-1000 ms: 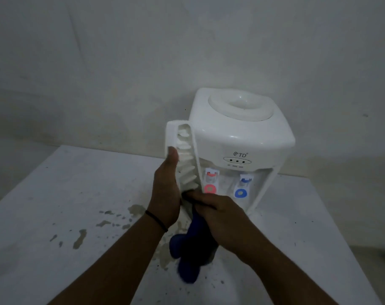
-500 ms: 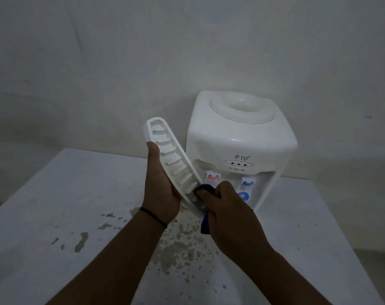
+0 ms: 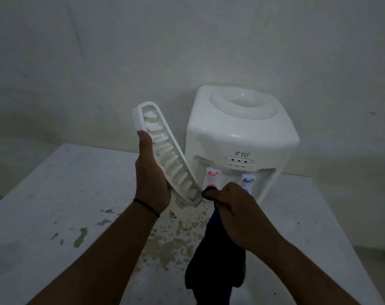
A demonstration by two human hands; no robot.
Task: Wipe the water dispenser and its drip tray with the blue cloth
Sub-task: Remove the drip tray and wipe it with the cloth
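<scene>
A white tabletop water dispenser (image 3: 242,133) stands at the back of the table, with a red tap (image 3: 213,177) and a blue tap (image 3: 248,180) on its front. My left hand (image 3: 153,175) holds the white ribbed drip tray (image 3: 165,150) up in the air, tilted, its far end high and to the left. My right hand (image 3: 233,208) grips the dark blue cloth (image 3: 215,260) and presses a bunched corner against the tray's lower end. The remainder of the cloth hangs down below my right wrist.
The white table (image 3: 55,194) bears brown wet stains and droplets (image 3: 174,238) in front of the dispenser, plus a few smaller spots (image 3: 79,236) to the left. A plain white wall rises close behind the dispenser.
The drip tray has tilted from nearly upright to leaning left. The cloth slid along the tray's lower end, and its hanging part dropped back into sight below my right hand.
</scene>
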